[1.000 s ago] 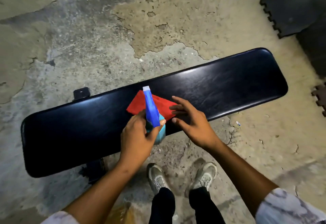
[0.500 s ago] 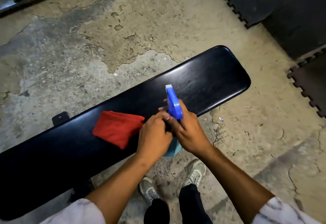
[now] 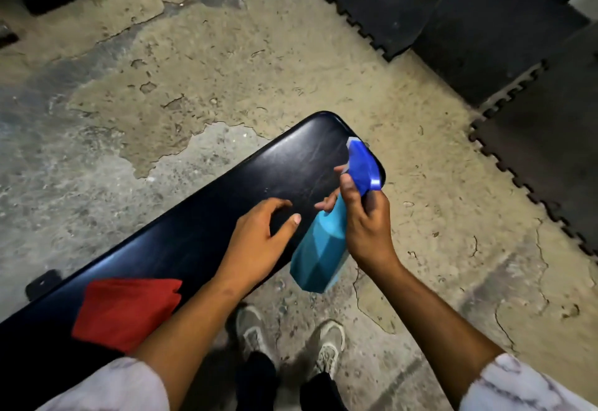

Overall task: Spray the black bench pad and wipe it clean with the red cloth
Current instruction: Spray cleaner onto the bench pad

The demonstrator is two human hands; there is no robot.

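From the head camera I see the black bench pad (image 3: pixel 226 216) running on a slant from the lower left up to its rounded end near the middle of the frame. My right hand (image 3: pixel 365 229) is wrapped round the neck of the spray bottle (image 3: pixel 318 255), fingers curled under the dark blue trigger head (image 3: pixel 362 168), which sits over the far end of the pad; the teal body hangs down past the pad's near edge, over the floor. My left hand (image 3: pixel 259 239) holds nothing: its fingers are loosely bent and spread, hovering over or resting on the pad just beside the bottle, and I cannot tell whether they touch the surface. The red cloth (image 3: pixel 126 310) lies crumpled on the pad at the lower left, beside my left forearm and well apart from the bottle. Below, two grey shoes (image 3: pixel 326 346) stand on cracked concrete (image 3: pixel 259 54), with black interlocking mats (image 3: pixel 485 38) at the upper right.
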